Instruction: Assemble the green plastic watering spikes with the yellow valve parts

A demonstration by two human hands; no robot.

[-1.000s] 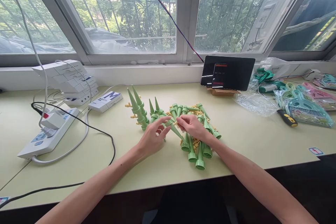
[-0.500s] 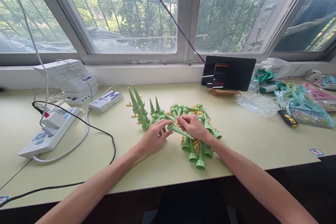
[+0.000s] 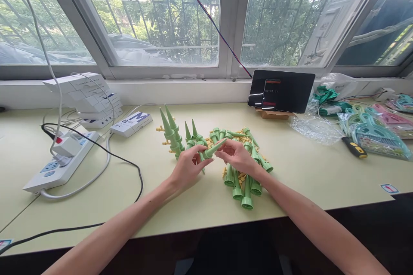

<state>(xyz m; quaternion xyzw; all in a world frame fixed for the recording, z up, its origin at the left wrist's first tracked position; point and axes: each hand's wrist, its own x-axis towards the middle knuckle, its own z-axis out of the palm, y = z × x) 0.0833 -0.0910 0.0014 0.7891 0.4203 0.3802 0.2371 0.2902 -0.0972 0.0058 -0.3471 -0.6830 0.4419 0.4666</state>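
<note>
My left hand (image 3: 189,164) is closed around the wide cap end of a green plant watering spike (image 3: 211,150), whose tip points up and to the right. Right beside the spike, my right hand (image 3: 237,154) has its fingers curled in a pinch; what they hold, if anything, is hidden. Under and around my right hand lies a pile of green spikes (image 3: 247,200) mixed with small yellow valves (image 3: 241,179). Left of the pile, nested spikes with yellow valves (image 3: 171,131) form upright stacks, and shorter spikes (image 3: 190,133) stand close by.
A white power strip (image 3: 64,165) with cables and white boxes (image 3: 132,123) occupy the left. At the back a tablet (image 3: 290,90) and a phone lean on a small cardboard stand. A yellow-black handled tool (image 3: 354,147) and bagged dustpan sets (image 3: 377,133) lie right.
The held spike has turned, its tip swinging from lower right to upper right. My right fingers have moved from its cap end to beside its shaft.
</note>
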